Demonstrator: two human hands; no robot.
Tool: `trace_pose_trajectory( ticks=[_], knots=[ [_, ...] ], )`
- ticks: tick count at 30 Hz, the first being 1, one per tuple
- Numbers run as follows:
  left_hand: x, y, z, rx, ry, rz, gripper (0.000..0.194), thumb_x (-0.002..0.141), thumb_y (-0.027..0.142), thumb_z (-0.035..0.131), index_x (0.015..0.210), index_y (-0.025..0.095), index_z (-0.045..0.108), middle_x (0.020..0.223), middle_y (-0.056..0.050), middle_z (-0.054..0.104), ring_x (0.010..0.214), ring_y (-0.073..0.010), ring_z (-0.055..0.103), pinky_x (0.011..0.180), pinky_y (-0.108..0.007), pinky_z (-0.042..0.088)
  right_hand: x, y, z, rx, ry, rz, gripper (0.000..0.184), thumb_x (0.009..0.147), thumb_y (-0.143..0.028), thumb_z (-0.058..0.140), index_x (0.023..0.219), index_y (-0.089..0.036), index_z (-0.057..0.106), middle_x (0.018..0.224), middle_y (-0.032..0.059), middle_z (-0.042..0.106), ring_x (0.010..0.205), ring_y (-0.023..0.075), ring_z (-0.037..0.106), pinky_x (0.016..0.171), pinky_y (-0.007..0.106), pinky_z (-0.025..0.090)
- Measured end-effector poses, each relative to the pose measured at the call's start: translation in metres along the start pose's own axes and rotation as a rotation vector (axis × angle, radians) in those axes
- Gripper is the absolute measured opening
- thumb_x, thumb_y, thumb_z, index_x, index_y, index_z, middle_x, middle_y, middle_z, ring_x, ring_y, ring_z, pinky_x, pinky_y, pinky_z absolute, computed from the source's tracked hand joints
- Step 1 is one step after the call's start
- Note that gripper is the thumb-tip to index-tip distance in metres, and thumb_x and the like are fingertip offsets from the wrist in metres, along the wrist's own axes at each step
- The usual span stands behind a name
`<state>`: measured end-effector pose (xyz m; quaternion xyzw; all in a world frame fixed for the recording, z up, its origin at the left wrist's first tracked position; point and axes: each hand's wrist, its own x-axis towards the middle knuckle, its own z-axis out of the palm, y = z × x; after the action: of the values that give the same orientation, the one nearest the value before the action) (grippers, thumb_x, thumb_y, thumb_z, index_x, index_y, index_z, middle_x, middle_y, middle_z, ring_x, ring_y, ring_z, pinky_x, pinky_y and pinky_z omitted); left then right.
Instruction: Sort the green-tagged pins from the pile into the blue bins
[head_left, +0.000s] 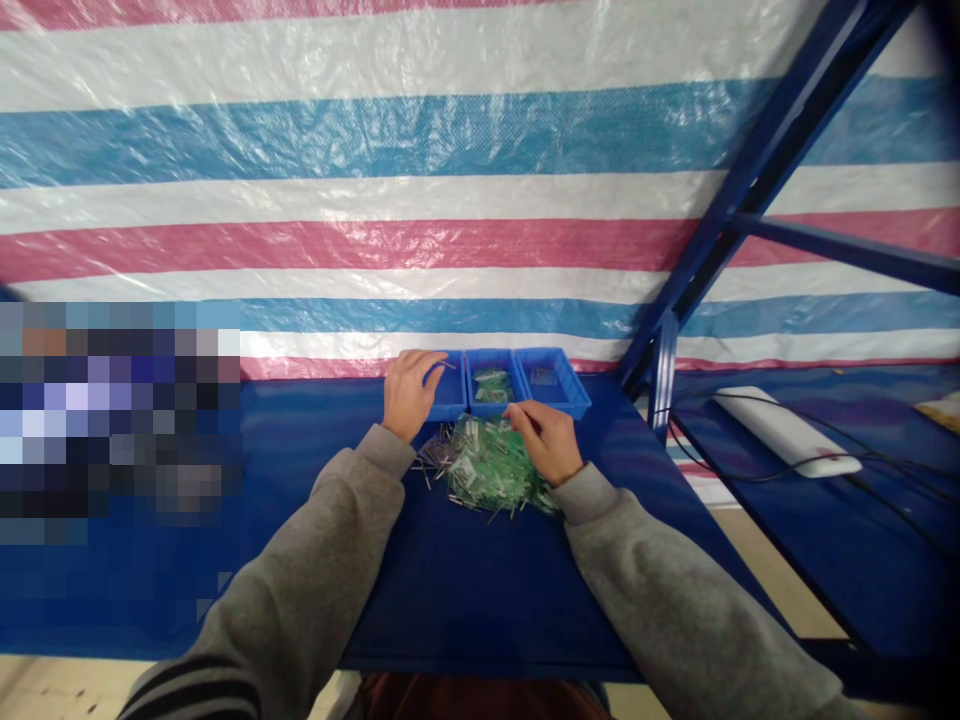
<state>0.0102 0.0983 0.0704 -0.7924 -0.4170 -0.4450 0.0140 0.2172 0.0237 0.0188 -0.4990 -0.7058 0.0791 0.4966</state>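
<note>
My left hand [409,393] reaches over the left blue bin [450,411], thumb and index finger close together, with a small thin piece [450,364] at their tips. My right hand [551,440] is closed in a pinch at the upper right of a loose pile [487,475] of small green pieces with thin metal pins; whatever it holds is too small to make out. Several similar green pieces [493,384] lie in the middle blue bin [490,408]. Darker, purplish pieces [435,450] with pins are heaped at the pile's left side.
A right blue bin [574,388] with a few small clear-looking pieces adjoins the others on the blue table [465,590]. Blue metal framing [664,375] stands to the right. Beyond it, a white device [787,430] and black cables [892,462] lie on another blue surface. Striped sheeting [420,245] hangs behind.
</note>
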Motion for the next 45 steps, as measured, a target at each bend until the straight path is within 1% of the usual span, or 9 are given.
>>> trace_pose_trajectory(
  ticks=[3, 8, 13, 20, 25, 30, 36, 41, 45],
  knots=[
    [0.000, 0.000, 0.001, 0.200, -0.206, -0.065, 0.023, 0.085, 0.022, 0.052, 0.105, 0.019, 0.064, 0.107, -0.008, 0.065, 0.102, -0.0214, 0.056, 0.092, -0.035, 0.042, 0.000, 0.004, 0.001, -0.026, 0.002, 0.000, 0.035, 0.092, -0.038, 0.042, 0.075, -0.017, 0.063, 0.065, 0.0025, 0.061, 0.058, 0.0135, 0.052, 0.059, 0.026, 0.038],
    [-0.010, 0.017, 0.003, 0.438, -0.582, -0.234, 0.034, 0.084, 0.049, 0.050, 0.085, 0.019, 0.067, 0.084, -0.009, 0.066, 0.085, -0.0248, 0.062, 0.075, -0.034, 0.046, 0.000, 0.007, 0.002, -0.035, -0.018, -0.006, 0.034, 0.092, -0.037, 0.043, 0.075, -0.017, 0.063, 0.064, 0.0025, 0.061, 0.057, 0.0134, 0.051, 0.058, 0.026, 0.038],
    [-0.012, 0.031, 0.000, 0.504, -0.565, -0.269, 0.035, 0.087, 0.049, 0.046, 0.102, 0.021, 0.062, 0.087, -0.008, 0.066, 0.086, -0.0236, 0.063, 0.075, -0.032, 0.045, 0.001, 0.004, -0.001, -0.033, 0.023, -0.016, 0.033, 0.092, -0.037, 0.043, 0.077, -0.017, 0.064, 0.067, 0.0030, 0.062, 0.059, 0.0138, 0.053, 0.060, 0.027, 0.039],
    [-0.024, 0.037, 0.008, 0.541, -0.708, -0.232, 0.041, 0.083, 0.053, 0.051, 0.089, 0.015, 0.064, 0.087, -0.012, 0.064, 0.087, -0.0261, 0.063, 0.073, -0.032, 0.046, 0.001, 0.005, 0.001, -0.044, -0.004, -0.025, 0.032, 0.092, -0.036, 0.044, 0.075, -0.017, 0.063, 0.066, 0.0029, 0.062, 0.058, 0.0137, 0.053, 0.060, 0.027, 0.039],
    [-0.027, 0.032, 0.011, 0.463, -0.690, -0.182, 0.018, 0.083, 0.035, 0.056, 0.085, 0.019, 0.063, 0.084, -0.008, 0.064, 0.085, -0.0234, 0.062, 0.071, -0.030, 0.045, 0.000, 0.006, 0.003, -0.042, -0.017, -0.029, 0.032, 0.092, -0.036, 0.043, 0.075, -0.018, 0.063, 0.066, 0.0029, 0.062, 0.059, 0.0142, 0.054, 0.061, 0.027, 0.039],
    [-0.013, 0.036, -0.003, 0.199, -0.565, -0.020, 0.009, 0.084, 0.025, 0.053, 0.081, 0.021, 0.059, 0.079, -0.003, 0.063, 0.078, -0.0193, 0.059, 0.069, -0.028, 0.041, 0.001, 0.005, 0.001, -0.046, -0.004, -0.010, 0.031, 0.092, -0.037, 0.043, 0.079, -0.018, 0.064, 0.068, 0.0033, 0.061, 0.057, 0.0140, 0.051, 0.059, 0.028, 0.039],
    [-0.004, 0.050, -0.011, -0.192, -0.360, -0.069, 0.011, 0.088, 0.023, 0.046, 0.083, 0.019, 0.056, 0.067, 0.002, 0.058, 0.062, -0.0133, 0.055, 0.062, -0.024, 0.038, 0.003, 0.004, 0.002, 0.112, -0.016, 0.085, 0.039, 0.085, -0.045, 0.054, 0.114, -0.019, 0.056, 0.097, 0.0071, 0.059, 0.060, 0.0131, 0.053, 0.055, 0.027, 0.044],
    [-0.018, 0.055, 0.006, -0.456, -0.326, -0.189, 0.019, 0.090, 0.031, 0.045, 0.088, 0.017, 0.057, 0.066, 0.002, 0.058, 0.056, -0.0106, 0.055, 0.061, -0.022, 0.041, 0.002, 0.005, 0.004, 0.183, -0.025, 0.122, 0.029, 0.086, -0.044, 0.053, 0.089, -0.017, 0.063, 0.074, 0.0018, 0.057, 0.062, 0.0134, 0.051, 0.054, 0.025, 0.042],
    [-0.024, 0.048, 0.017, -0.451, -0.372, -0.200, 0.027, 0.084, 0.040, 0.055, 0.090, 0.015, 0.064, 0.078, -0.002, 0.064, 0.064, -0.0127, 0.056, 0.060, -0.022, 0.041, 0.001, 0.009, 0.002, 0.204, 0.006, 0.161, 0.031, 0.082, -0.044, 0.059, 0.067, -0.016, 0.060, 0.056, -0.0024, 0.051, 0.052, 0.0106, 0.045, 0.049, 0.024, 0.036]
  ],
)
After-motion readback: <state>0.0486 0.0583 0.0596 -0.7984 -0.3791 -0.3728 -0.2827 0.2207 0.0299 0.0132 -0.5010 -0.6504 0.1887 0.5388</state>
